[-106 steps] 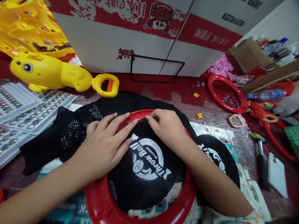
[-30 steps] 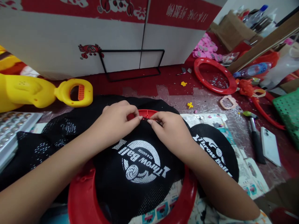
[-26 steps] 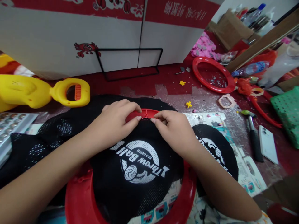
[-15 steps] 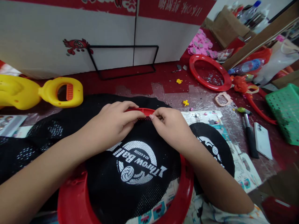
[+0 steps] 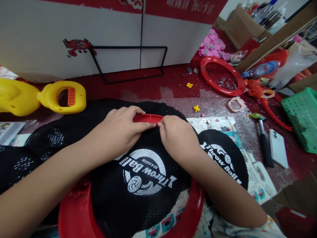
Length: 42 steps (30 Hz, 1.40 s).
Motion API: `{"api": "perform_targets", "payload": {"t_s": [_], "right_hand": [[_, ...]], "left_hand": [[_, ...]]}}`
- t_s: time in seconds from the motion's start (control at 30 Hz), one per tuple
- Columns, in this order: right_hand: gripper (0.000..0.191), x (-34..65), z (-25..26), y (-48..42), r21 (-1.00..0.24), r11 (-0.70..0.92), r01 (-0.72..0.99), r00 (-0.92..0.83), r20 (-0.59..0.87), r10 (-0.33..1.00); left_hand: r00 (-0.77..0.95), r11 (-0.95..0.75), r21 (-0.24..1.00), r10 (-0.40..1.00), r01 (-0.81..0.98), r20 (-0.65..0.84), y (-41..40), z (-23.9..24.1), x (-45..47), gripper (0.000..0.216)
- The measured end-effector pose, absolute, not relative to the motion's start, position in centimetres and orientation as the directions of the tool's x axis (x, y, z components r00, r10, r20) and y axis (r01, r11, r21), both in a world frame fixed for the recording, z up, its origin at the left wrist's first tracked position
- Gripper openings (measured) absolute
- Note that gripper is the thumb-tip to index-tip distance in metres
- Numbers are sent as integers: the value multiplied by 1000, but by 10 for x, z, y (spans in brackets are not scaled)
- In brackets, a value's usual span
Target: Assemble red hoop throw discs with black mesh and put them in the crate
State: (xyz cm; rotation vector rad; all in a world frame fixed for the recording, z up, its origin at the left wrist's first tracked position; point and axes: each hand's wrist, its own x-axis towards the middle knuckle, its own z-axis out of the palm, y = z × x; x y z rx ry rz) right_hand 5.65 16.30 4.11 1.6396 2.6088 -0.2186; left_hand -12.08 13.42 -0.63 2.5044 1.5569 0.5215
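A red plastic ring [image 5: 73,208] lies in front of me with a black mesh cloth [image 5: 106,201] across its opening. The cloth carries a white "Throw Ball" print. At the ring's far side my left hand [image 5: 125,127] is closed over the rim, its thumb along the cloth's edge and its fingers behind. My right hand [image 5: 179,137] pinches the mesh edge right beside the left thumb, fingers curled. The two thumb tips nearly touch. Part of the far rim is hidden under both hands.
Another printed black mesh disc [image 5: 223,158] lies to the right. Beyond are a hammer [image 5: 264,145], a white phone [image 5: 278,148], a green basket [image 5: 299,119] and a red ring [image 5: 205,77]. Yellow plastic parts [image 5: 61,97] sit left; a white carton [image 5: 116,33] stands behind.
My right hand has curled tighter and turned slightly at the mesh edge. Its forearm has shifted, showing more of the right-hand disc's print. The left hand keeps nearly the same place.
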Motion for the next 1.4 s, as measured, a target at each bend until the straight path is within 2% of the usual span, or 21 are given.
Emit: {"api": "perform_targets", "payload": {"t_s": [0.27, 0.47, 0.73, 0.83, 0.93, 1.0, 1.17, 1.23, 1.4], "right_hand": [[17, 75, 48, 156, -209, 375, 903, -401, -99, 911], [14, 84, 43, 157, -418, 315, 852, -376, -69, 924], [10, 93, 40, 167, -509, 343, 790, -421, -43, 906], [11, 95, 48, 162, -425, 348, 836, -416, -77, 906], [24, 96, 53, 152, -255, 360, 897, -417, -226, 880], [26, 95, 49, 144, -196, 392, 899, -435, -290, 852], [31, 90, 29, 133, -127, 467, 875, -482, -147, 864], [33, 86, 26, 129, -103, 482, 870, -492, -142, 859], [37, 73, 27, 117, -76, 472, 878, -477, -213, 853]], "left_hand": [[375, -418, 358, 908, 835, 185, 134, -8, -122, 42], [374, -406, 377, 914, 832, 160, 133, -8, -123, 42], [380, -401, 386, 915, 831, 135, 132, -8, -124, 41], [364, -383, 414, 922, 826, 128, 131, -8, -125, 42], [356, -380, 427, 924, 821, 138, 130, -9, -125, 42], [372, -391, 413, 919, 822, 129, 131, -9, -126, 42], [349, -380, 429, 925, 820, 152, 134, -2, -128, 42], [312, -331, 393, 943, 858, 113, 134, 5, -131, 47], [236, -228, 205, 971, 952, -18, 121, 22, -138, 53]]}}
